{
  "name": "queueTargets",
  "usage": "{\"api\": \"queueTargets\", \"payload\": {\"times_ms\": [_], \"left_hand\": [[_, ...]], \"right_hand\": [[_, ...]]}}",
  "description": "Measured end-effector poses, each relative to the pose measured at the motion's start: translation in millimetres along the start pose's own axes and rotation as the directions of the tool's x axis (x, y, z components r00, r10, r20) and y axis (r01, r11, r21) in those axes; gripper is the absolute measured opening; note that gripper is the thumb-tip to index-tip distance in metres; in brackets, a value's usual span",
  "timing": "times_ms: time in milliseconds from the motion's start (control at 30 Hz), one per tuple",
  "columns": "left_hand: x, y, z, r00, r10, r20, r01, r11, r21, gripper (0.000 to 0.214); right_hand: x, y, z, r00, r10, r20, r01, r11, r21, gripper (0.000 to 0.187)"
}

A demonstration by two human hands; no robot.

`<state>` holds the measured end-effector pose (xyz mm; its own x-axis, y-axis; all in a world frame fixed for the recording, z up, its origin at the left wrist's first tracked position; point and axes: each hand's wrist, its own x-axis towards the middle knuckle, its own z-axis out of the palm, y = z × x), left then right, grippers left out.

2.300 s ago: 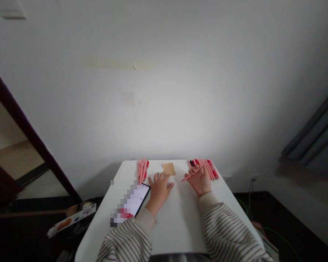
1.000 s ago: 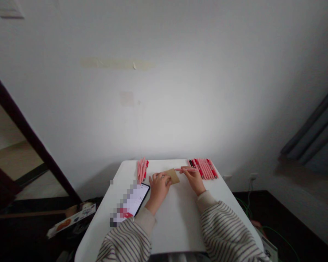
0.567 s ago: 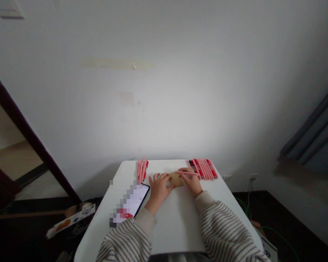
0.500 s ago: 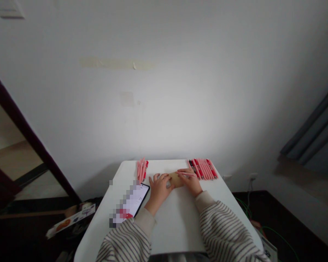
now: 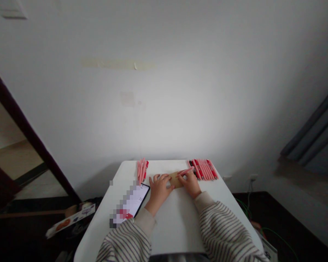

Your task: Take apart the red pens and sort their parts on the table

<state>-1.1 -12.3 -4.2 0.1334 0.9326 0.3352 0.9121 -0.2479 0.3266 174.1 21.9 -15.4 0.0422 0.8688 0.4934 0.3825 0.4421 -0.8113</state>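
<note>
A small piece of brown paper (image 5: 175,181) lies on the white table (image 5: 177,225) between my hands. My left hand (image 5: 160,186) rests on the table with fingers spread and bent, the fingertips and thumb against the paper's left edge. In my right hand (image 5: 190,182) is a pink pen (image 5: 185,171), pinched between the fingers, its lower end pointing left over the paper. Whether the tip touches the paper I cannot tell.
Several pink and red pens (image 5: 206,169) lie in a row at the back right. A smaller bunch of pens (image 5: 142,170) sits at the back left. A phone (image 5: 135,200) with a lit screen lies left of my left hand. Behind the table is a wall (image 5: 169,109).
The pen in my right hand has tilted, its upper end now raised toward the right, and my right fingers have drawn in closer around it. My left hand stays in place.
</note>
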Motion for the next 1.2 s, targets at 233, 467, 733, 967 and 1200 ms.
{"api": "queueTargets", "payload": {"times_ms": [233,467,733,967,1200], "left_hand": [[0.5,-0.8,2.6,1.000,0.007,-0.010,-0.007,1.000,0.011,0.040],[-0.1,0.2,1.0,1.000,0.005,-0.010,-0.005,1.000,-0.004,0.040],[-0.3,1.3,-1.1,1.000,-0.002,0.004,0.002,1.000,-0.019,0.040],[-0.5,-0.3,1.0,1.000,0.007,-0.014,-0.007,1.000,-0.030,0.040],[0.4,0.2,1.8,1.000,0.004,-0.014,-0.004,1.000,-0.027,0.040]], "right_hand": [[0.4,4.3,3.6,1.000,-0.015,-0.001,0.015,1.000,0.021,0.006],[0.3,8.4,6.7,0.999,-0.044,-0.006,0.044,0.997,-0.067,0.006],[0.9,14.0,7.2,0.998,-0.064,-0.003,0.062,0.985,-0.161,0.012],[0.4,11.2,5.6,0.999,-0.039,-0.020,0.036,0.985,-0.168,0.012],[0.3,7.9,4.8,0.999,-0.030,-0.036,0.024,0.986,-0.164,0.011]]}}
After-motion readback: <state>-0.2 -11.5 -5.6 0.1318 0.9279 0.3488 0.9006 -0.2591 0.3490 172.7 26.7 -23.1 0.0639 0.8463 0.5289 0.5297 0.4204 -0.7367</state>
